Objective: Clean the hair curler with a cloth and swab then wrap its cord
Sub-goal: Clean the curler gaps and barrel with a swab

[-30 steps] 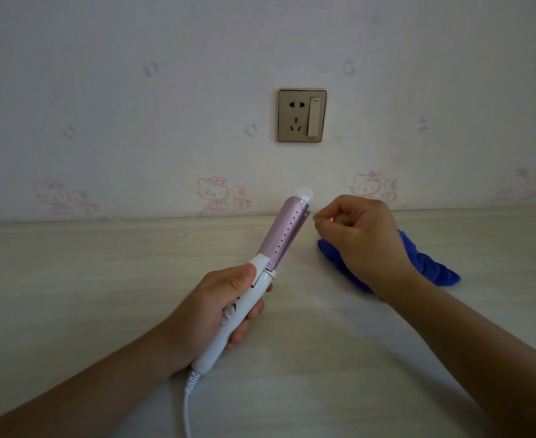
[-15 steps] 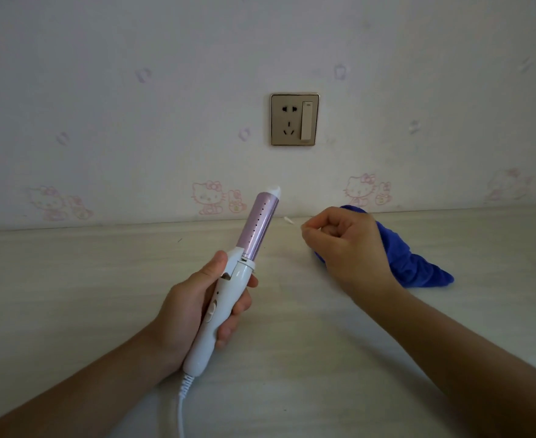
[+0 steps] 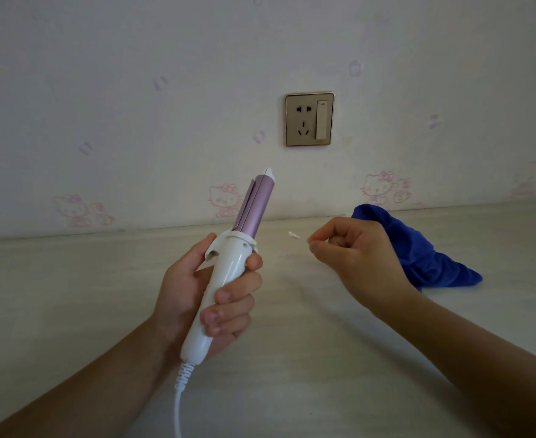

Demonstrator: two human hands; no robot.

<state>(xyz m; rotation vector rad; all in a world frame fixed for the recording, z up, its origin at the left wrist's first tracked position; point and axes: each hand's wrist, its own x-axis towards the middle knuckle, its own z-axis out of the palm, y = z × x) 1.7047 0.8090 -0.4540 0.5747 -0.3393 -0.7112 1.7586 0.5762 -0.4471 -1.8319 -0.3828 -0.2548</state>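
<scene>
Curler upright in the left hand, swab pinched in the right.
The left hand [image 3: 190, 289] is wrapped round the white handle of the curler [image 3: 228, 270], held above the table [image 3: 292, 343] left of centre, with the purple barrel [image 3: 255, 207] tilted up and a little right toward the wall. The thumb lies by the clamp lever and the fingers curl over the handle's front. The cord [image 3: 178, 406] drops from the handle's base to the near edge. The right hand [image 3: 355, 257] is curled, thumb and forefinger pinching the swab [image 3: 294, 235], whose white tip points left toward the curler but stays apart from it. The blue cloth [image 3: 424, 257] lies bunched on the table just beyond that hand, near the wall. A socket [image 3: 309, 119] sits on the wall above.
</scene>
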